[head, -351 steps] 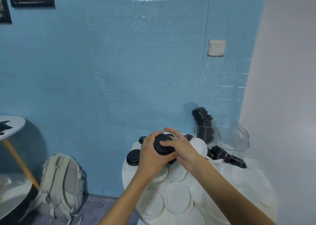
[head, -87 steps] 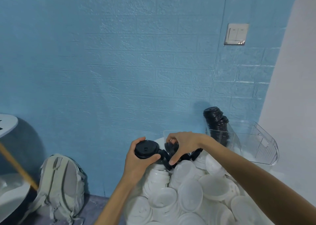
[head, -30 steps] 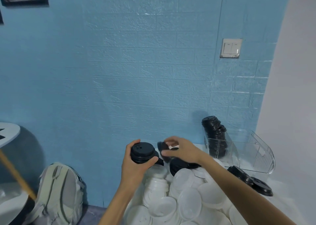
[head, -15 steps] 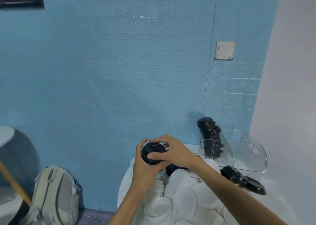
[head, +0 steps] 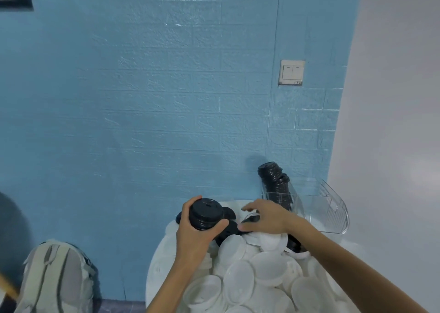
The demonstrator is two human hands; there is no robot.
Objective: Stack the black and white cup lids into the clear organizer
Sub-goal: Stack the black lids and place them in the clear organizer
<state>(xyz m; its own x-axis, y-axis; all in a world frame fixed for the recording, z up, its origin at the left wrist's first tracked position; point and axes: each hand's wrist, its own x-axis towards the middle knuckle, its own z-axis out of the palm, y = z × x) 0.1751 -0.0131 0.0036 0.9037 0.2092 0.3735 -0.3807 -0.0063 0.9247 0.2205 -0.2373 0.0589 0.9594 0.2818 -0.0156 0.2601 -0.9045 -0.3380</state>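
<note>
My left hand [head: 196, 235] grips a short stack of black lids [head: 205, 214] above the table's far left part. My right hand [head: 265, 217] reaches over loose black lids [head: 228, 230] on the table, fingers spread and slightly curled, thumb near a black lid; whether it pinches one I cannot tell. White lids [head: 240, 279] lie in a heap over the round white table [head: 154, 270]. The clear organizer [head: 328, 208] stands at the back right with a tall leaning column of black lids [head: 275, 181] in its left slot.
A blue brick-pattern wall [head: 166, 98] rises right behind the table, with a light switch [head: 291, 72]. A white wall [head: 392, 122] closes the right side. A grey backpack [head: 54, 279] leans on the floor at the lower left.
My right hand has left the stack in my left hand and moved right and down onto the loose black lids. The left hand still holds the stack.
</note>
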